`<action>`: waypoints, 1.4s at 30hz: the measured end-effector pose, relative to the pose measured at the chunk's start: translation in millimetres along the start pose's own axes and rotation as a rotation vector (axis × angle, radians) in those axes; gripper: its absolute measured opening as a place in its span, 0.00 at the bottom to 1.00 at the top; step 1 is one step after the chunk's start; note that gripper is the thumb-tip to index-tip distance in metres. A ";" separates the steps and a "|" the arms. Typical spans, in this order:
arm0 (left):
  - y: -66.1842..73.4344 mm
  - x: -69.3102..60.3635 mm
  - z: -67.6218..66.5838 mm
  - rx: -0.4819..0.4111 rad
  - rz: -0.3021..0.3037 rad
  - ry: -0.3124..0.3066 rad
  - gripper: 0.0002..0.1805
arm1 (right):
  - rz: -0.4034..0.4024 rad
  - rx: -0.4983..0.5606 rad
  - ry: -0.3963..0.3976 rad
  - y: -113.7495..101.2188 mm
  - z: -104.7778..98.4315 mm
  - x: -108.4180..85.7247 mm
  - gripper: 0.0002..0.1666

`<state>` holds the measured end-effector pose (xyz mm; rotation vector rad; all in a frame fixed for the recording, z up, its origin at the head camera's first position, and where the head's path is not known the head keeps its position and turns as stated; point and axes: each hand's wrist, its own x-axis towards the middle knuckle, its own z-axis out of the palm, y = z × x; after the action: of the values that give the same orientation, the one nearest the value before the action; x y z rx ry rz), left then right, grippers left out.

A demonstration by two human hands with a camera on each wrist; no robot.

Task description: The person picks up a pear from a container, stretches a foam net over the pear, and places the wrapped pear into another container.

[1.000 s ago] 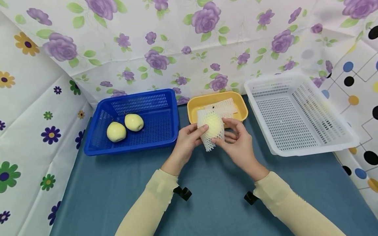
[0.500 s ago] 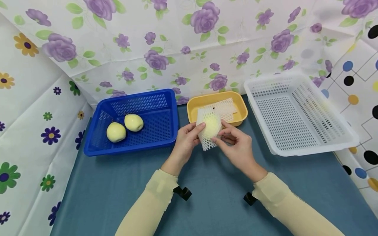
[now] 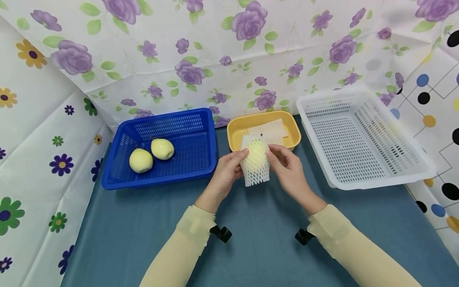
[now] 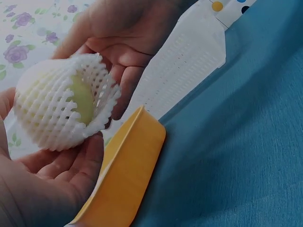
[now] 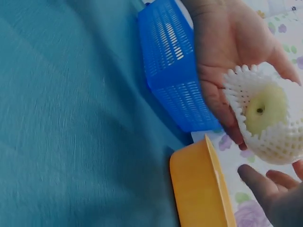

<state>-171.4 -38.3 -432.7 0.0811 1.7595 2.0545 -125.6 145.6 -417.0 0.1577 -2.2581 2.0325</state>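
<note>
**fruit (image 5: 267,109) wrapped in its net, both hands on it!**

out on the far left it was flower-printed cloth (image 3: 28,175), running down to the blue-green tablecloth (image 3: 258,247). next along came the blue basket (image 3: 190,159), a pale fruit (image 3: 141,160) lying toward its left side, a second fruit (image 3: 163,149) just beside that one, slightly farther back. then the left hand (image 3: 224,172), and what a hold: thumb on the near face, fingers bent underneath, clamped on the netted fruit! and there it was, held up in the air in front of the yellow tub (image 3: 234,137), stem (image 3: 261,135) poking out on top, the foam net (image 3: 256,177) around it with a loose end hanging below; the wrist views caught bare peel showing inside that end. behind it, more netting (image 3: 270,129) lay flat in the tub. on the other flank, the right hand (image 3: 288,169) had its thumb and bent fingers gripping the netted side. farthest right sat the white basket (image 3: 348,147), slotted all over, spotted cloth (image 3: 441,143) beyond it.
</note>
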 end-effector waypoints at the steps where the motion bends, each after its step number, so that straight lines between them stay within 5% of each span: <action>1: -0.3 0.3 -0.3 0.011 -0.003 -0.014 0.33 | 0.027 0.021 -0.025 3.3 -0.7 1.2 0.24; 7: -2.3 0.0 0.1 -0.028 0.044 -0.076 0.32 | 0.048 0.101 -0.057 23.2 -2.0 5.5 0.20; 14: -3.7 0.1 2.3 -0.057 0.069 -0.011 0.30 | -0.040 0.106 -0.024 14.6 0.7 5.4 0.12; 21: -3.3 1.6 6.9 0.122 0.094 0.154 0.32 | -0.047 -0.032 0.106 -2.9 5.7 0.4 0.13; 30: -8.6 3.2 7.1 0.207 0.030 0.069 0.34 | -0.051 -0.237 0.160 14.7 9.2 12.1 0.16; 35: -9.8 1.5 6.4 0.134 0.009 0.062 0.33 | -0.014 -0.126 0.077 11.6 4.5 12.5 0.16; 42: -8.1 0.4 5.3 -0.027 0.028 0.081 0.33 | 0.151 0.031 -0.113 12.9 -3.3 10.3 0.34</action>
<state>-167.7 -32.4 -439.5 0.0138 1.7869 2.1289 -137.6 150.1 -427.9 0.1100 -2.3732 2.1866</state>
